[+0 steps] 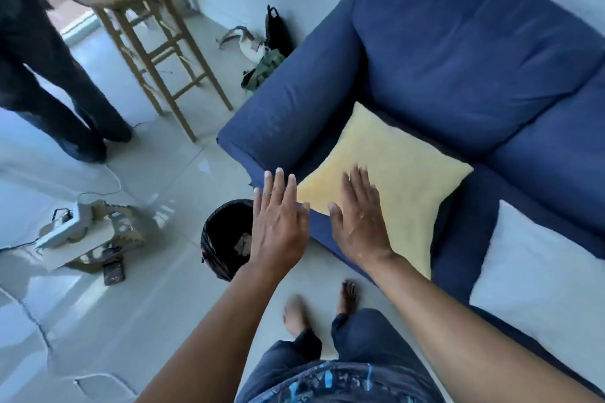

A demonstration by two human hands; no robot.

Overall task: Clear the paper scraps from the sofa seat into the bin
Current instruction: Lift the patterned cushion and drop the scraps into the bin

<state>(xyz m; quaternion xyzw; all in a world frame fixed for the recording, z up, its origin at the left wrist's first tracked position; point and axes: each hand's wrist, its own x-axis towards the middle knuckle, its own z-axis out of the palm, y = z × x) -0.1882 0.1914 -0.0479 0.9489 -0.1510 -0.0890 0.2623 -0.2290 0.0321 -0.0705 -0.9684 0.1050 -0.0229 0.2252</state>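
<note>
A blue sofa (458, 52) fills the right side of the view. A yellow cushion (399, 173) lies on its seat near the armrest. My right hand (358, 222) hovers flat and open over the cushion's near corner. My left hand (278, 222) is open too, fingers spread, above the seat's front edge and the rim of a black bin (217, 242) on the floor. A few paper scraps (243, 244) lie inside the bin. No scraps show on the visible seat. Both hands hold nothing.
A white cushion (537, 271) lies on the seat at right. A wooden stool (154, 52) and another person's legs (59, 91) stand at upper left. A white device with cables (82, 232) sits on the tiled floor. Bags (268, 49) lie beside the armrest.
</note>
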